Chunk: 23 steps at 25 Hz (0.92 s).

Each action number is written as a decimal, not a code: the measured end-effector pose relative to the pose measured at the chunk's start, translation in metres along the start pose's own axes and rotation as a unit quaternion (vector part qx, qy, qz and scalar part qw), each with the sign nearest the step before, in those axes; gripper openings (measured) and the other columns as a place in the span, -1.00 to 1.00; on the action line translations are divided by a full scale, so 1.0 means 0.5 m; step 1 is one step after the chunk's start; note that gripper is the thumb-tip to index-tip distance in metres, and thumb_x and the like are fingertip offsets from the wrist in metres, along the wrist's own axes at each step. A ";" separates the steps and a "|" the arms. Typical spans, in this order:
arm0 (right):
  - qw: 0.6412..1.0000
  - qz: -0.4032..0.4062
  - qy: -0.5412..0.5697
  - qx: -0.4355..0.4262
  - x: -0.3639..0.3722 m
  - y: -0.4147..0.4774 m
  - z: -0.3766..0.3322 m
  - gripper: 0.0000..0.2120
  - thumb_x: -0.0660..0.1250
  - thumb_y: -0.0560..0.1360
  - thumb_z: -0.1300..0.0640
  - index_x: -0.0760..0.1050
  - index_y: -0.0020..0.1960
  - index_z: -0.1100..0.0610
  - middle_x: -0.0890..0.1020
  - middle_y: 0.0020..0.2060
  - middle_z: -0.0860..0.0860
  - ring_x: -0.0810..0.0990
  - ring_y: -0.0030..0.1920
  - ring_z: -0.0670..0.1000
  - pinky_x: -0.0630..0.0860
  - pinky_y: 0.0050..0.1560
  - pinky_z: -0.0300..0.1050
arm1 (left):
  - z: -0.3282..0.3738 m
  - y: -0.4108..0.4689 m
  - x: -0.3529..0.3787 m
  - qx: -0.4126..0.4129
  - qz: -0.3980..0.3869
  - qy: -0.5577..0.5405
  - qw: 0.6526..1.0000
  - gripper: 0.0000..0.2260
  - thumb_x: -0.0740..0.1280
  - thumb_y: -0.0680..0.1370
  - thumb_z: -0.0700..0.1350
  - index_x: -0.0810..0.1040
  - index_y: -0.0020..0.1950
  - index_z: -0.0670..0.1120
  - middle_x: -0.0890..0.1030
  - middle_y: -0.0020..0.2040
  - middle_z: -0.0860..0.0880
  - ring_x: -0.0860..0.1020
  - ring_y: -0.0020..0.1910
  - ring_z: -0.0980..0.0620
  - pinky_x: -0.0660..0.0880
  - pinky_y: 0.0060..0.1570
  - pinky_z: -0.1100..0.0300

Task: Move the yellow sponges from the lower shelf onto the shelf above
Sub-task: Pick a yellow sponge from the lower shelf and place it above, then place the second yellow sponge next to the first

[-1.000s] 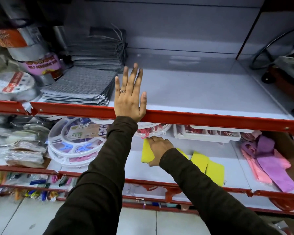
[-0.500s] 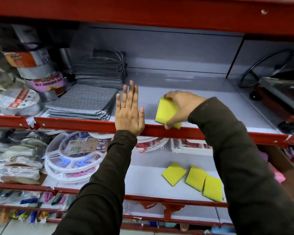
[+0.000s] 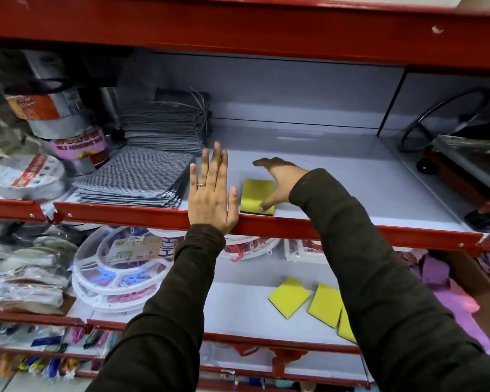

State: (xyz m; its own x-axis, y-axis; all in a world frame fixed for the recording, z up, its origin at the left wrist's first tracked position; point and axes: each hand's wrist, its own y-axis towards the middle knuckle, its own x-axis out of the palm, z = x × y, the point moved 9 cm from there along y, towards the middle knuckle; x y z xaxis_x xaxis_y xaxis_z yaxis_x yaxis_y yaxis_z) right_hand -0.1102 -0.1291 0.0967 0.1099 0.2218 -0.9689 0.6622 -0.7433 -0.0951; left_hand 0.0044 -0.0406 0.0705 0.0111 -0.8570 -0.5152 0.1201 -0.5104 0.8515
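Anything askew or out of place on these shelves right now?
Only the flat yellow sponges on the lower shelf lie scattered at angles. The yellow sponge on the upper shelf sits flat and fairly square beside the right hand. Nothing spilled or damaged.

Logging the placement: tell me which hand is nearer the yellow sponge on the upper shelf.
Right. The right hand has its thumb on the flat yellow sponge; the left hand rests flat just left of it, apart.
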 end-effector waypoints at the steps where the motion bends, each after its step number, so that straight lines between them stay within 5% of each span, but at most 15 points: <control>1: 0.999 0.032 0.024 -0.009 -0.021 -0.028 0.001 -0.02 0.60 0.28 -0.03 0.15 0.55 0.02 0.31 0.48 0.09 0.35 0.45 0.10 0.35 0.41 -0.07 | 0.001 0.000 0.000 0.000 0.000 -0.002 1.000 -0.37 0.02 0.62 0.02 0.10 0.67 -0.21 0.16 0.67 -0.21 0.07 0.67 -0.17 -0.22 0.67 -0.01; 4: 0.988 0.090 0.117 -0.053 -0.043 -0.135 -0.006 -0.28 0.58 0.31 0.01 0.39 0.40 0.00 0.51 0.29 0.02 0.51 0.19 -0.01 0.43 0.03 -0.29 | 0.005 -0.002 -0.001 0.000 0.001 -0.005 1.000 -0.37 0.00 0.64 0.03 0.09 0.67 -0.21 0.15 0.67 -0.21 0.08 0.67 -0.19 -0.20 0.67 -0.03; 7: 0.974 0.006 0.219 -0.060 0.055 -0.214 0.000 -0.44 0.60 0.29 0.02 0.51 0.24 -0.02 0.59 0.12 -0.10 0.56 -0.01 -0.14 0.41 -0.20 -0.51 | 0.005 -0.005 0.001 -0.002 0.003 -0.001 1.000 -0.37 -0.01 0.64 0.05 0.08 0.68 -0.20 0.15 0.67 -0.21 0.09 0.67 -0.20 -0.23 0.67 -0.01; 9: 0.973 -0.085 0.214 -0.014 0.166 -0.226 0.030 -0.42 0.60 0.29 -0.03 0.50 0.26 0.01 0.58 0.13 -0.11 0.56 -0.01 -0.16 0.40 -0.16 -0.51 | 0.001 -0.004 0.002 -0.002 0.006 0.007 1.000 -0.36 0.00 0.64 0.05 0.07 0.68 -0.20 0.15 0.68 -0.21 0.08 0.67 -0.20 -0.25 0.66 0.01; 13: 0.954 -0.217 0.110 0.177 0.394 -0.192 0.164 -0.19 0.55 0.32 -0.13 0.35 0.44 0.17 0.49 0.37 0.10 0.50 0.30 0.11 0.47 0.29 -0.06 | 0.001 -0.003 0.009 0.002 0.008 0.017 1.000 -0.36 -0.01 0.64 0.07 0.08 0.68 -0.19 0.16 0.67 -0.22 0.07 0.67 -0.20 -0.27 0.66 0.02; 19: 0.944 -0.171 0.016 0.282 0.570 -0.145 0.258 -0.02 0.48 0.24 -0.35 0.30 0.41 0.26 0.48 0.31 0.16 0.44 0.34 0.18 0.41 0.35 0.05 | -0.011 -0.004 0.013 0.001 0.014 0.027 1.000 -0.36 -0.02 0.64 0.07 0.03 0.69 -0.15 0.14 0.68 -0.20 -0.13 0.68 -0.01 -0.27 0.65 0.02; 23: 0.939 -0.158 0.007 0.306 0.636 -0.156 0.266 0.11 0.51 0.25 -0.22 0.04 0.55 0.25 0.36 0.42 0.16 0.34 0.43 0.20 0.30 0.43 0.13 | -0.009 -0.005 0.011 0.004 0.021 0.021 1.000 -0.36 -0.03 0.65 0.08 0.04 0.69 -0.15 0.15 0.68 -0.19 -0.10 0.68 -0.02 -0.24 0.66 0.00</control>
State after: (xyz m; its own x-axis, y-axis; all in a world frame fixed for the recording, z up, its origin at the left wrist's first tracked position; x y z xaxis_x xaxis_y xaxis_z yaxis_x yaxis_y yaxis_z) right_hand -0.2252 -0.0846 -0.2342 -0.0071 0.4970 -0.8677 0.1139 -0.8617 -0.4945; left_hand 0.0084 -0.0436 0.0653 0.0569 -0.8737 -0.4831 0.1100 -0.4755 0.8728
